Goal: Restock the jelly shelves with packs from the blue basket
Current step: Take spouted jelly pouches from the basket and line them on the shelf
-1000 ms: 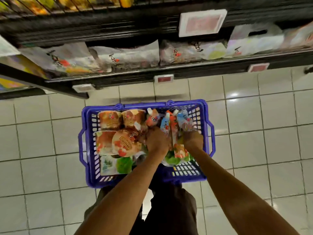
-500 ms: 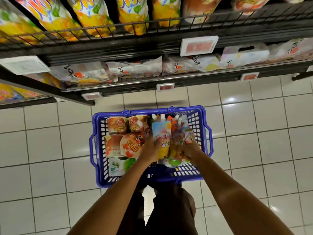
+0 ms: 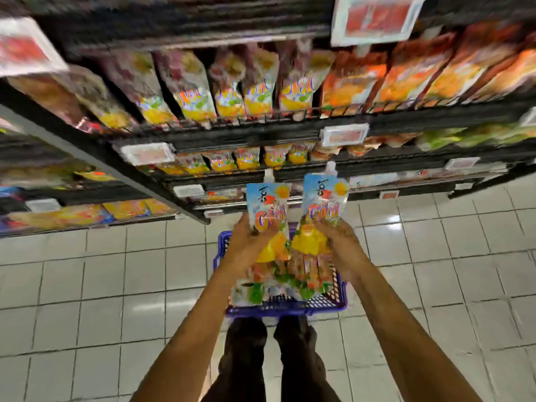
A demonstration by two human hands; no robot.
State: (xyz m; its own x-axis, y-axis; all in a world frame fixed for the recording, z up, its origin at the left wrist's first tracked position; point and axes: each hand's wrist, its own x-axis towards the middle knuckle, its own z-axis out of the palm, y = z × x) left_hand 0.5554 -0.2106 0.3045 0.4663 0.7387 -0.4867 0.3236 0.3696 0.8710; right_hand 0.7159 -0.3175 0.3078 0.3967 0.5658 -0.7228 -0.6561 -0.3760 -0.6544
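Two jelly packs held upright, spouts up: left pack [image 3: 268,210] clamped round its lower half by the left hand [image 3: 246,248], right pack [image 3: 324,201] likewise by the right hand [image 3: 340,250], both above the blue basket [image 3: 287,307], near the stocked shelves [image 3: 261,132]. Probably light, soft and squashy under slick film; best gripped across the full belly or at the stiff spout, without hard squeezing.

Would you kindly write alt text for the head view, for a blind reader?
The left hand holds one light-blue spouted jelly pouch and the right hand a matching pouch, upright above the blue plastic basket on white floor tiles, before blurred black shelves.
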